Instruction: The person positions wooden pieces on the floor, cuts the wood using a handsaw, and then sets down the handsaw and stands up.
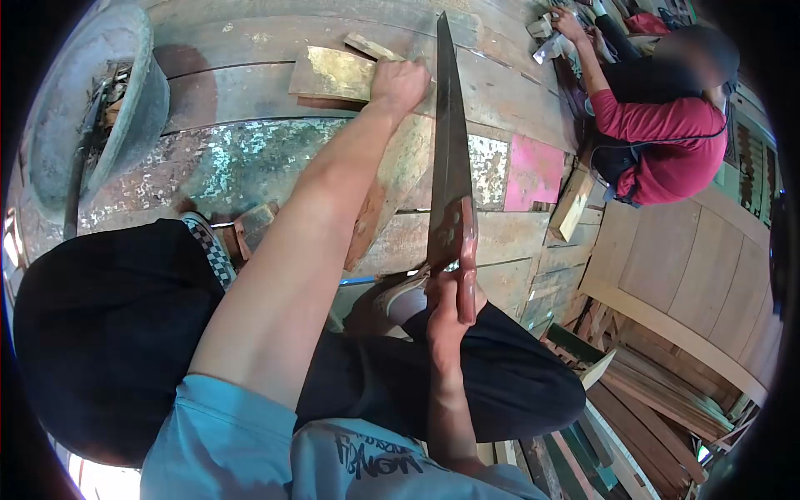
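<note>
My right hand (pixel 450 308) is closed around the reddish-brown handle of a handsaw (pixel 451 142). The long blade points away from me, running past the right side of my left hand. With its fingers curled, my left hand (pixel 400 86) presses on the right end of a short wooden board (pixel 333 73); its fingertips are hidden. A narrow wood strip (pixel 371 46) lies just beyond that board. Below my left wrist, a wider wooden piece (pixel 408 162) is partly covered by my forearm. Whether the saw teeth touch any wood, I cannot tell.
A grey basin (pixel 154 100) with debris and a dark rod stands at left. At upper right a person in a red top (pixel 675 150) crouches. A wood block (pixel 572 204) and pink panel (pixel 533 173) lie right of the saw. Stacked planks (pixel 642 408) fill the lower right.
</note>
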`<state>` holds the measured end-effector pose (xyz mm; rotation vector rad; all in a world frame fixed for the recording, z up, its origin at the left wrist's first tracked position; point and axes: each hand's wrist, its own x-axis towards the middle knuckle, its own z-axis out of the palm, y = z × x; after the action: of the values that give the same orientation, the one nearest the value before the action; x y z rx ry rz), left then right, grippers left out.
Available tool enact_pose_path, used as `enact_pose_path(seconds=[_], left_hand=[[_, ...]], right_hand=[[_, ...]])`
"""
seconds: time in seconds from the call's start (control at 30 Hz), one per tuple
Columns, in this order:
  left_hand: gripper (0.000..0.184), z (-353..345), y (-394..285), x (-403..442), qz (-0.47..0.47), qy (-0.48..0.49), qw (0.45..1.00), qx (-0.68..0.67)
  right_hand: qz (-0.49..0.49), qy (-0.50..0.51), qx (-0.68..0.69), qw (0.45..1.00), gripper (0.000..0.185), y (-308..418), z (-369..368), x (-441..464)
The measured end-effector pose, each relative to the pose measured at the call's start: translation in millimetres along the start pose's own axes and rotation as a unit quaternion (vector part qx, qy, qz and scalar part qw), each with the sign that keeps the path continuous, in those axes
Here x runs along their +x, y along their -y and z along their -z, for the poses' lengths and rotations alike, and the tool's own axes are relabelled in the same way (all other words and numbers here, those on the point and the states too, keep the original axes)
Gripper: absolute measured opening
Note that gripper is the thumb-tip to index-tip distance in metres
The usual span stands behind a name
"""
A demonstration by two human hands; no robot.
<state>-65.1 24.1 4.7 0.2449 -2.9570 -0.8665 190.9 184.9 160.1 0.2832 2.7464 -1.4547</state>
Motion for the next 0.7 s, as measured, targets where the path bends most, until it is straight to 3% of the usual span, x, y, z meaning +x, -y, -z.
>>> enact_pose_path(seconds=[0.17,0.23,0.3,0.37,0.5,0.57,0.6,0.7], left_hand=[[0.027,-4.9,1.2,-3.6,-0.008,-0.001,1.0,-0.01],[0.026,-7.3,2.9,1.4,0.005,-0.02,1.0,-0.024],[0.026,-7.4,4.2,-1.9,-0.03,-0.015,0.999,0.014],[0.025,-9.2,2.2,-2.2,-0.022,-0.028,0.999,0.01],[0.024,-16.5,3.2,-3.3,-0.027,-0.028,0.999,0.012],[0.024,-17.2,5.9,1.2,-0.036,-0.032,0.999,-0.005],[0.025,-10.5,4.0,-1.1,-0.033,-0.028,0.999,-0.003],[0.025,-12.9,4.3,0.7,-0.026,-0.043,0.999,0.001]], right_hand=[[-0.091,0.033,0.029,0.995,0.04,-22.4,-10.5,38.3],[0.107,-0.032,-0.018,0.994,0.044,-15.5,-10.6,14.8],[0.046,0.035,-0.045,0.997,0.048,-5.0,3.7,-5.8],[0.061,-0.004,0.004,0.998,0.046,-10.9,-4.6,3.7],[-0.028,0.02,0.005,0.999,0.044,-40.3,-10.1,33.2],[0.118,-0.006,-0.034,0.992,0.051,-15.3,-6.4,13.9],[0.017,0.009,-0.003,1.0,0.05,-7.1,0.5,-1.3],[-0.002,0.019,0.028,0.999,0.048,-16.1,-0.4,4.7]])
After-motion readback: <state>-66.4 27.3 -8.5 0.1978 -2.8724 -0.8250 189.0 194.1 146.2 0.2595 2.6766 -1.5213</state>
